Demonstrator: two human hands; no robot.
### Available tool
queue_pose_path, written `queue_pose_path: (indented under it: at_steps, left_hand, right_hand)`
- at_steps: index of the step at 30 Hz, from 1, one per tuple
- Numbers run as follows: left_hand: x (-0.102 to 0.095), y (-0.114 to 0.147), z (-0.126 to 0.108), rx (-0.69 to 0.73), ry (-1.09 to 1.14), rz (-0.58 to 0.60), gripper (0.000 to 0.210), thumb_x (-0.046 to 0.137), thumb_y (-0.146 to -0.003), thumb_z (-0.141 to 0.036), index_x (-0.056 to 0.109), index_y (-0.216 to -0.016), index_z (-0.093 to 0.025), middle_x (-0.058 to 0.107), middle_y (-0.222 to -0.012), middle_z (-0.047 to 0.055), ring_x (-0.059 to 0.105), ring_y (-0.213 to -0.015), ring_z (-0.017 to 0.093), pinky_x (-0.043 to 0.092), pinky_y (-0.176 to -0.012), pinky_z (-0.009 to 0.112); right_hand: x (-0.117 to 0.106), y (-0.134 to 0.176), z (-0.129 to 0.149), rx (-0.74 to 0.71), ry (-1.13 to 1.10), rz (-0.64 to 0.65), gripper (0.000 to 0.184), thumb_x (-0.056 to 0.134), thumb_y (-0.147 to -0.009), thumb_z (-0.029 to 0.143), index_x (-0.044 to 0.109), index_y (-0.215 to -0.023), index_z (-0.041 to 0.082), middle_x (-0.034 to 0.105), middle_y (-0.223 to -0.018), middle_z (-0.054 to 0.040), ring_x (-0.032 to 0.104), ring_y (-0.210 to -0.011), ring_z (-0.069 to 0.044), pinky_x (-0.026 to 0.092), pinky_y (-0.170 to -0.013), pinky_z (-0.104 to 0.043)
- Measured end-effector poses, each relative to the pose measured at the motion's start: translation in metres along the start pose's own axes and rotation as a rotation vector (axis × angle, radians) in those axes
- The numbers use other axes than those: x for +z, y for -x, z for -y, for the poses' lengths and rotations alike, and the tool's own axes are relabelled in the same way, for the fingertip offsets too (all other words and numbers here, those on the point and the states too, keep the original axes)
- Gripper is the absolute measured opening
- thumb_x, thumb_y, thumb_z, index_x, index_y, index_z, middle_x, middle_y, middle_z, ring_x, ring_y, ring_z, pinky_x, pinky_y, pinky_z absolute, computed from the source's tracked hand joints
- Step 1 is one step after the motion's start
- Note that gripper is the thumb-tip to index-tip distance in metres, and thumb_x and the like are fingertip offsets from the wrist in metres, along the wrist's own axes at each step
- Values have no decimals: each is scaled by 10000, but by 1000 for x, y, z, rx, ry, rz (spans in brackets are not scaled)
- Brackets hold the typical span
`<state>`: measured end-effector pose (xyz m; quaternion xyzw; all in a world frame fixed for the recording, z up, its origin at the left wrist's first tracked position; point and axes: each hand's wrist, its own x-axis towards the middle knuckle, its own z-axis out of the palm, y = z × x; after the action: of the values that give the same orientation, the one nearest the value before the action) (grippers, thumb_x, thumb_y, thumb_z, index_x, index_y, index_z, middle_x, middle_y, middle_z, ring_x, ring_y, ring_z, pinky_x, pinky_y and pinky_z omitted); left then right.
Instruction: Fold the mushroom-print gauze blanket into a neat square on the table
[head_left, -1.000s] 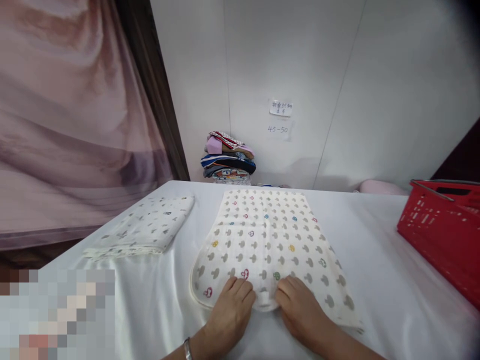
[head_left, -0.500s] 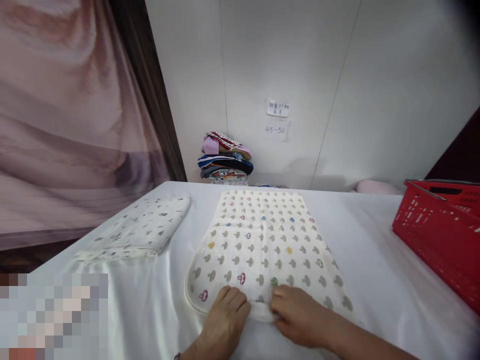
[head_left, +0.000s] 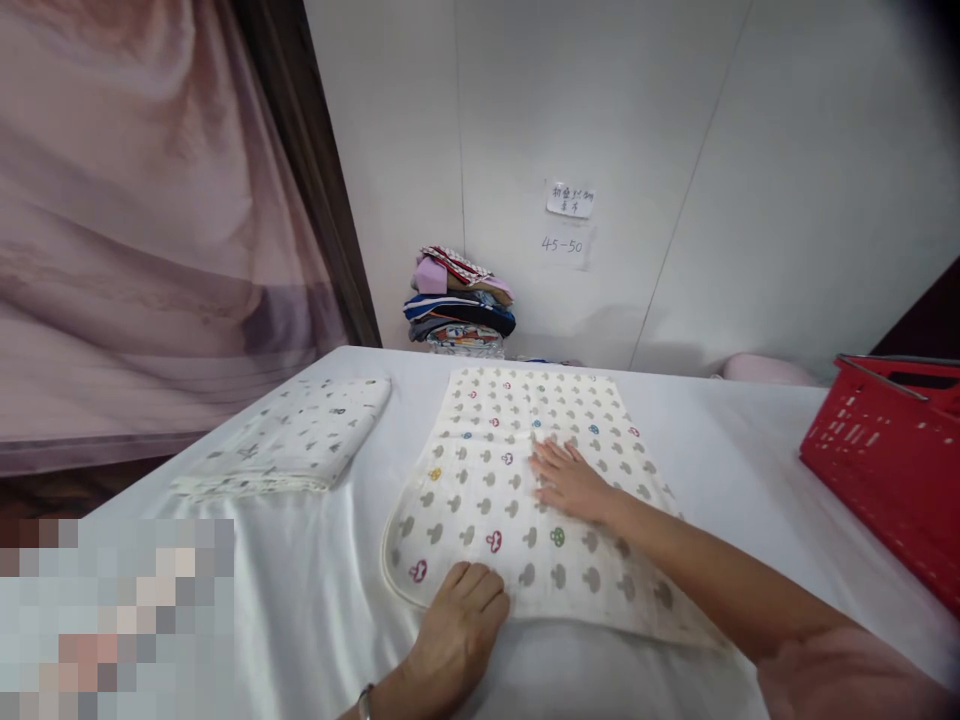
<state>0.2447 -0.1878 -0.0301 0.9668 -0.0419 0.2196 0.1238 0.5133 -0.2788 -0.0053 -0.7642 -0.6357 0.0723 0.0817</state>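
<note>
A cream cloth printed with mushrooms (head_left: 487, 505) lies flat and folded on the table in front of me, its rounded corner at the near left. At its near edge, my left hand (head_left: 463, 632) is closed with the edge pinched under its curled fingers. My right hand (head_left: 570, 480) rests palm down near the cloth's middle, fingers spread, holding nothing. To the left lies a second folded cloth (head_left: 300, 440), white with small grey prints, which neither hand touches.
The table has a white cover (head_left: 315, 570). A red plastic basket (head_left: 892, 470) stands at the right edge. Behind the table is a stack of folded fabrics (head_left: 461, 310) against the wall, and a pink curtain (head_left: 150, 230) hangs at the left.
My right hand has let go of the near edge and moved forward onto the cloth's middle, its fingers now spread. My left hand stays at the edge. The view has shifted slightly.
</note>
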Motion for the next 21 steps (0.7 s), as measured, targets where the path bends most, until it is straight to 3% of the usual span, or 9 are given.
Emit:
queue_pose_path:
  at_steps: [2, 4, 8, 12, 15, 17, 19, 21]
  left_hand:
    - [2, 0, 1, 11, 41, 6, 107, 534, -806, -80, 526, -772, -181, 584, -839, 15, 473, -778, 170, 356, -736, 314]
    - [3, 0, 1, 18, 73, 28, 111, 527, -800, -72, 529, -792, -182, 591, -848, 14, 479, -775, 164, 361, -745, 311]
    - [3, 0, 1, 34, 90, 18, 117, 499, -786, -68, 528, -784, -181, 582, -801, 18, 469, -735, 160, 358, -708, 305]
    - [3, -2, -1, 85, 51, -114, 132, 453, -806, -66, 527, -772, -169, 569, -799, 28, 463, -755, 164, 342, -712, 309]
    - [5, -5, 0, 92, 4, -209, 152, 449, -850, -109, 519, -726, -166, 556, -771, 24, 453, -740, 158, 325, -717, 311]
    - [7, -5, 3, 115, -32, -256, 211, 440, -880, -135, 501, -680, -165, 529, -705, 11, 435, -686, 144, 313, -687, 301]
    - [8, -6, 6, 154, -68, -287, 266, 414, -907, -148, 488, -652, -164, 507, -661, 0, 421, -641, 131, 305, -653, 288]
    - [7, -6, 9, 189, -99, -305, 285, 387, -921, -136, 500, -661, -163, 508, -648, -7, 426, -621, 121, 308, -634, 277]
  right_hand:
    - [5, 0, 10, -125, -29, 31, 648, 257, -917, 596, 198, -1465, 254, 126, -1537, -75, 73, -1410, -248, 68, -1122, -495]
    - [8, -1, 19, -150, -46, 58, 637, 267, -917, 595, 215, -1460, 266, 164, -1530, -65, 111, -1406, -244, 84, -1122, -490]
    - [5, -12, 19, -27, -57, 57, 643, 241, -918, 599, 200, -1465, 264, 95, -1541, -52, 59, -1411, -259, 52, -1125, -487]
    - [-3, -38, 3, -88, -100, 163, 688, 173, -892, 654, 118, -1476, 293, 12, -1543, 20, -8, -1415, -231, -39, -1134, -420]
    - [-10, -61, 0, 67, -80, 172, 731, 129, -879, 673, 143, -1478, 255, 13, -1544, -3, -14, -1414, -243, -14, -1131, -430]
    - [-12, -67, 11, 116, -79, 148, 746, 135, -878, 673, 156, -1477, 231, 5, -1545, -30, -24, -1413, -262, -12, -1125, -458]
    - [-11, -64, 34, 7, -120, 120, 735, 172, -882, 669, 156, -1476, 237, 10, -1546, -41, -23, -1412, -268, -32, -1120, -476]
    - [-5, -54, 58, -243, -196, 123, 702, 217, -888, 657, 163, -1472, 270, 52, -1548, -26, 17, -1414, -240, -18, -1128, -447]
